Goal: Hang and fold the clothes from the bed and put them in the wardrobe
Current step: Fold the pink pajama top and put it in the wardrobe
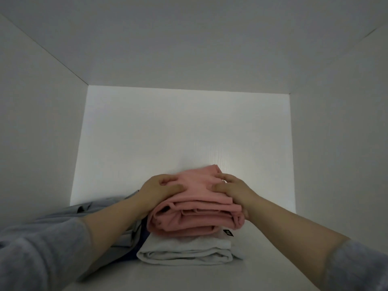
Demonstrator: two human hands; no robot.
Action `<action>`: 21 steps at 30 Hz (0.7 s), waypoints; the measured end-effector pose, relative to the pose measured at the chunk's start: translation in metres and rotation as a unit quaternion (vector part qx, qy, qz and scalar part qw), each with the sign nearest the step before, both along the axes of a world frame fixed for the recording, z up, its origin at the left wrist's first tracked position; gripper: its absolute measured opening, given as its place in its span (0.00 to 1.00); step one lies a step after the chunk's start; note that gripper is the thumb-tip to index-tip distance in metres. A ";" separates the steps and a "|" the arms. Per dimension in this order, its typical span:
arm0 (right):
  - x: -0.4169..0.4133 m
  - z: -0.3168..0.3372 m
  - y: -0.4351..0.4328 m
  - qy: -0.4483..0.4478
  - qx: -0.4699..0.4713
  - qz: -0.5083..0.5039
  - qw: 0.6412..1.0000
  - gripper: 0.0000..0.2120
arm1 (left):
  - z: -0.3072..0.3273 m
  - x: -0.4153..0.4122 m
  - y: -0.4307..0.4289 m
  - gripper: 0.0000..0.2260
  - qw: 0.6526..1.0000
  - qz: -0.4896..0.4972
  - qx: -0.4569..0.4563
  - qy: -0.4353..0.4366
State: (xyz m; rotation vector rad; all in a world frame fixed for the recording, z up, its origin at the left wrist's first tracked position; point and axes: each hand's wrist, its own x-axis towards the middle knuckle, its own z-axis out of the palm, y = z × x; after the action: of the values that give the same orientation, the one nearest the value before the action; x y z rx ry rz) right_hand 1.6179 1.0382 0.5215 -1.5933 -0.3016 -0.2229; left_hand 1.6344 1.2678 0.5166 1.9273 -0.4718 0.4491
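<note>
A folded pink garment lies on top of a folded white garment on a white wardrobe shelf. My left hand grips the pink garment's left side, thumb on top. On its right side my right hand holds it the same way, fingers curled over the far edge. Both forearms reach in from the bottom corners.
A grey folded garment lies left of the stack, partly under my left arm, with a blue piece beside it. White wardrobe walls close in on the left, back and right, with a white panel overhead.
</note>
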 end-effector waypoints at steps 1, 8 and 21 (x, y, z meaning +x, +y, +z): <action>-0.002 -0.005 0.000 0.009 -0.026 0.001 1.000 0.27 | -0.003 -0.001 0.000 0.31 0.999 0.001 0.036 0.013; -0.009 -0.019 0.009 -0.058 -0.328 -0.128 0.934 0.22 | -0.009 -0.007 -0.009 0.29 0.959 0.063 0.275 0.008; -0.001 -0.039 0.010 -0.116 -0.423 -0.066 0.896 0.21 | -0.033 -0.011 -0.012 0.27 0.922 0.060 0.382 -0.008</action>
State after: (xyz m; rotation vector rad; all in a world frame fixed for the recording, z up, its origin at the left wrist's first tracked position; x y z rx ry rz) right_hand 1.6171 1.0482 0.4828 -2.4625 -0.5204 -0.4263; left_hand 1.6239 1.2560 0.4840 2.7210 -0.5962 0.3865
